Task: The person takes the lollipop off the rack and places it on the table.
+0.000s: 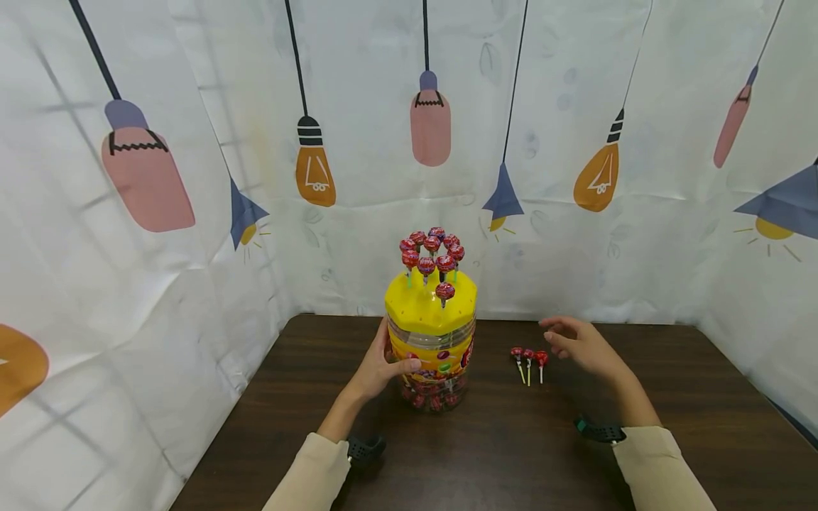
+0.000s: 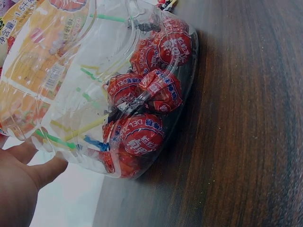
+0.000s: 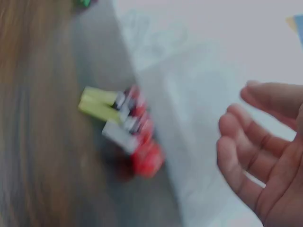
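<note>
A clear plastic candy jar (image 1: 441, 365) with a yellow lid (image 1: 418, 312) stands upright on the table. Several red-wrapped lollipops (image 1: 426, 266) stick up from the lid, and more lollipops (image 2: 142, 135) show through the jar's wall in the left wrist view. My left hand (image 1: 375, 365) grips the jar's left side, thumb across the front, other fingers partly hidden behind it. Right of the jar lie three lollipops (image 1: 528, 353) side by side. Just beyond them my right hand (image 1: 581, 346) hovers with loosely bent fingers and holds nothing; the right wrist view shows it apart from the lollipops.
The dark wooden table (image 1: 498, 454) extends around the jar. Behind it hangs a pale cloth (image 1: 377, 270) printed with lamps and bulbs, close to the table's back edge. Each wrist wears a black band (image 1: 601, 431).
</note>
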The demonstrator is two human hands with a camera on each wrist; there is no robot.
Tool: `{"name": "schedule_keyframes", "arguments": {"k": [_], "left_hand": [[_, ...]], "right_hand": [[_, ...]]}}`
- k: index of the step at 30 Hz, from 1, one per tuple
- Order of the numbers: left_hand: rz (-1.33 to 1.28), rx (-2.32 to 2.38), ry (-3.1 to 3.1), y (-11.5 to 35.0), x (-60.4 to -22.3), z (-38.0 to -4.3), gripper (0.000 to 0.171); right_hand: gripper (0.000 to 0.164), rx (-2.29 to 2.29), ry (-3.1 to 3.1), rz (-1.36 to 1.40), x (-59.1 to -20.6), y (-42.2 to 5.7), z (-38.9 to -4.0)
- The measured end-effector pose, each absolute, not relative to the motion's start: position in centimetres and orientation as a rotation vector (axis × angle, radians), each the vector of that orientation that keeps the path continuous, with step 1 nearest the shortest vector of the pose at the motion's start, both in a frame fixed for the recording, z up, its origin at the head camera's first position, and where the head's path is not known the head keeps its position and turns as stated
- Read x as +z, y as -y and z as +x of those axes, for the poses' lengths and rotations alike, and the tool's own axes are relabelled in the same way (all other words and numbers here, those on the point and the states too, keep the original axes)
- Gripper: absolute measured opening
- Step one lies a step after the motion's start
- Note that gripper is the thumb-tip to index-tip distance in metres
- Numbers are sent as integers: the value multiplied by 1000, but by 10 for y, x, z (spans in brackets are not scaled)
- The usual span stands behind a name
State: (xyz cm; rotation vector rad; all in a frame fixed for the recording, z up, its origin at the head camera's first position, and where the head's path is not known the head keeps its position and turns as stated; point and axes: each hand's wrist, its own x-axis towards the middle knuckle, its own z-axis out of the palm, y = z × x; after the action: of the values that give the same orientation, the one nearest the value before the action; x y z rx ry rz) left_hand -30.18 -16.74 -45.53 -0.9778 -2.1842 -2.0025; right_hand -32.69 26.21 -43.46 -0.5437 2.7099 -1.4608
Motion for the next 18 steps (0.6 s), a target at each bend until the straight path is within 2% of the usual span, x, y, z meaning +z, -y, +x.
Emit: {"name": "schedule_keyframes", "arguments": {"k": [9, 18], "left_hand": [[-988, -2011, 2170, 166, -454, -301, 91], [-987, -2001, 2167, 167, -455, -301, 91]], "right_hand": [[28, -1767, -2695, -873, -387, -206, -292], [25, -2193, -2412, -1174, -371, -146, -263]]}}
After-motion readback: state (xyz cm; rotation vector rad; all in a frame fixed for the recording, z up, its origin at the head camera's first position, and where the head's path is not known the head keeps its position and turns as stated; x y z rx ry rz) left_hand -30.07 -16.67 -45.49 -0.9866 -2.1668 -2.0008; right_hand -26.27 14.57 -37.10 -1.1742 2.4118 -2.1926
